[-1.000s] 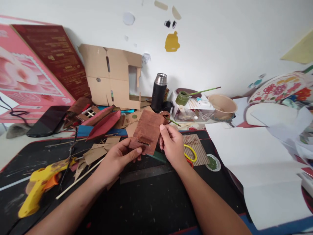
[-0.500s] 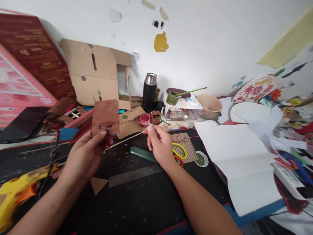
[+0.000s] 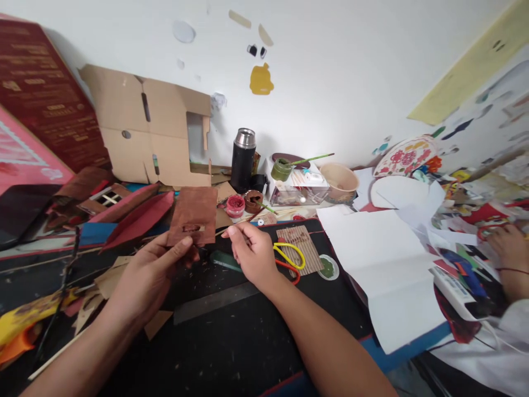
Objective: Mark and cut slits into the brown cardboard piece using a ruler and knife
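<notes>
My left hand (image 3: 155, 270) is closed on a brown-painted cardboard piece (image 3: 194, 212), thumb in front and fingers behind. A small slot with a dark, rough edge shows near the card's lower side. My right hand (image 3: 254, 251) pinches a thin wooden stick (image 3: 220, 234) just right of the card. Part of the stick is hidden behind the card and hand. Under my right hand lies a dark green tool (image 3: 225, 260), partly covered. Scissors with yellow and red handles (image 3: 295, 256) lie beside my right wrist, on corrugated cardboard (image 3: 308, 242).
Paint jars, red (image 3: 235, 205) and brown (image 3: 253, 201), stand behind my hands near a black flask (image 3: 243, 160). A clear ruler (image 3: 215, 303) lies in front. A yellow glue gun (image 3: 25, 320) is at left. White paper (image 3: 372, 248) and another person's hand (image 3: 506, 248) are at right.
The view has turned rightward, bringing another person's hand in at the right edge. The brown card has come nearer my right hand, and less of the stick shows between them.
</notes>
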`<state>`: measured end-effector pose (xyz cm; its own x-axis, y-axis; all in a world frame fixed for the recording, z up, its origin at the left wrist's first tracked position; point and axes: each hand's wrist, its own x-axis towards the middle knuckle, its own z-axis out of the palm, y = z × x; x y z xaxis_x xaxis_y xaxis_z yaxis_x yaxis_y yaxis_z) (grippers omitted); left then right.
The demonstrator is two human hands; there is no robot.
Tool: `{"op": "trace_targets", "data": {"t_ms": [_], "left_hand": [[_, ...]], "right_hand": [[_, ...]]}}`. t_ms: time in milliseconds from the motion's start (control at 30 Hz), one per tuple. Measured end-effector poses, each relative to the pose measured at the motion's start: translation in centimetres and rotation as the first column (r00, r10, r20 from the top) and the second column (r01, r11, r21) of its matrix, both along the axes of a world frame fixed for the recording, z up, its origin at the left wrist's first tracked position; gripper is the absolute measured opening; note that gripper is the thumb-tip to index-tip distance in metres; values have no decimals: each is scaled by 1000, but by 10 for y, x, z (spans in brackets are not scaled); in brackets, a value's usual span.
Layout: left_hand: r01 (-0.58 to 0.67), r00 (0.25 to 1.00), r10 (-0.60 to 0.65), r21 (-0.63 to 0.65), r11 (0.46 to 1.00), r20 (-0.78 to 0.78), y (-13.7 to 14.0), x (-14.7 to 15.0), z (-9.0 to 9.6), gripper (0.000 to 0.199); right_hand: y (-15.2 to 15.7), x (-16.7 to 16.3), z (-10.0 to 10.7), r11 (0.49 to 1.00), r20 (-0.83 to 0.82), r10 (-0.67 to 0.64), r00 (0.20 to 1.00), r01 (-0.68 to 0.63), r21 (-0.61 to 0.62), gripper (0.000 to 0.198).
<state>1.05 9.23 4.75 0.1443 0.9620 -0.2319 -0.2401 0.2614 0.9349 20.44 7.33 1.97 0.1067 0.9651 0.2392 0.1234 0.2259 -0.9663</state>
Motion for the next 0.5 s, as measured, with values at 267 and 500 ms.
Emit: {"op": "trace_targets", "data": {"t_ms": [267, 500], "left_hand": [[-31, 999, 31, 0, 1000, 22, 0, 2, 2, 48], [-93, 996, 93, -9, 996, -7, 2, 2, -2, 54]], "right_hand": [[-2, -4, 1, 1000, -33, -22, 999, 21, -14, 41], [-22, 18, 38, 991, 124, -123, 985, 114, 75, 38]]}}
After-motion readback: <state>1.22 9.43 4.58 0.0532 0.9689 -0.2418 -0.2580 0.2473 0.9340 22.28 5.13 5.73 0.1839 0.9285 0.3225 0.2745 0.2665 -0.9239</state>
